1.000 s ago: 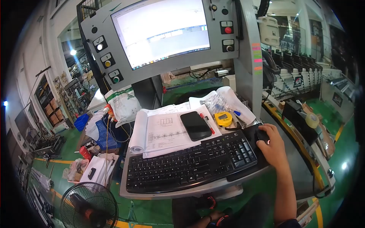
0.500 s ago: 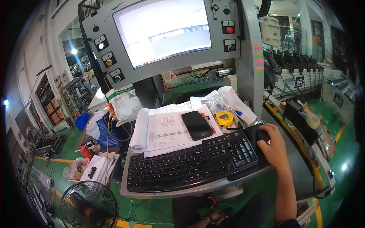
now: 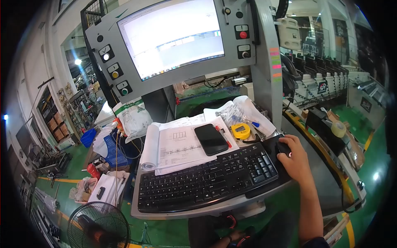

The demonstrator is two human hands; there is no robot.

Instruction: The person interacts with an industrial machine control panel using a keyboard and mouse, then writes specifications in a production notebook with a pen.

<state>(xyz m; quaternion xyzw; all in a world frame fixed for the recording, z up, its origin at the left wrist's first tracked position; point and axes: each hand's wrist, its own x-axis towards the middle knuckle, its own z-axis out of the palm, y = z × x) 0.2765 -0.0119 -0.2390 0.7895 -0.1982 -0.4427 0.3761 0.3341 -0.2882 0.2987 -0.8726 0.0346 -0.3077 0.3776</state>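
Observation:
My right hand (image 3: 294,159) rests over a black computer mouse (image 3: 283,147), fingers curved around it, to the right of the keyboard. Low in the frame, my left hand (image 3: 236,236) is in shadow near my legs, a dark band at its wrist; its fingers do not show clearly. The black keyboard (image 3: 206,182) lies along the front of the metal shelf. Behind it, a black phone (image 3: 211,139) lies on printed drawing sheets (image 3: 175,151), which are rolled at their left edge. A red pen (image 3: 223,137) and a yellow tape measure (image 3: 240,131) are beside the phone.
Above the shelf stands a control panel with a lit screen (image 3: 173,37) and push buttons. A white and green bag (image 3: 134,118) hangs at the left. A black fan (image 3: 98,226) stands at lower left. A yellow-edged machine frame (image 3: 326,159) runs along the right.
The view has shifted slightly, so the panel and screen sit a little lower and further left. My right hand stays on the mouse.

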